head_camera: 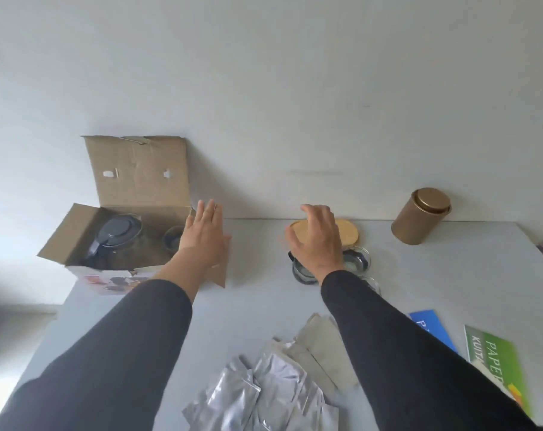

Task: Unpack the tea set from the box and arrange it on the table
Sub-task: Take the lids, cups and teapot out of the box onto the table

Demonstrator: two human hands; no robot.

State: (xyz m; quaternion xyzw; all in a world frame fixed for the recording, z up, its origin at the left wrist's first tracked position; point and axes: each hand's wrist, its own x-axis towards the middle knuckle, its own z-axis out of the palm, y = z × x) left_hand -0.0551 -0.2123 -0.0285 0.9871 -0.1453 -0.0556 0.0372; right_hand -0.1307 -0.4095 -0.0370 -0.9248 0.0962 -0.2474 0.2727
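I judge the job partly done. The cardboard box [120, 231] stands open at the far left corner of the table [251, 309], its lid flap leaning back toward the wall. Inside I can see a glass teapot [116, 239] with a dark lid on the left side and one glass cup [172, 244] just right of it, so at least these two pieces have yet to come out.

My left hand [203, 241] hovers at the right edge of the box, fingers straight and together, gripping nothing; whether it touches the side flap I cannot tell. My right hand [318, 241] hangs over the pieces already set out at the far middle of the table, fingers loosely curved and spread, holding nothing that I can see. Beneath it lies a round bamboo lid [349, 233], with glass cups [358, 259] just near of it, partly hidden by my wrist, so I cannot count them.

A brown tin canister [419, 217] stands at the far right, well apart from the cups. Silver foil sachets [264, 396] lie in a heap at the near edge, and coloured paper packs [494, 359] lie at the near right.

Left to do, as I read it: lift out the teapot and the remaining cup, then tidy the arrangement.
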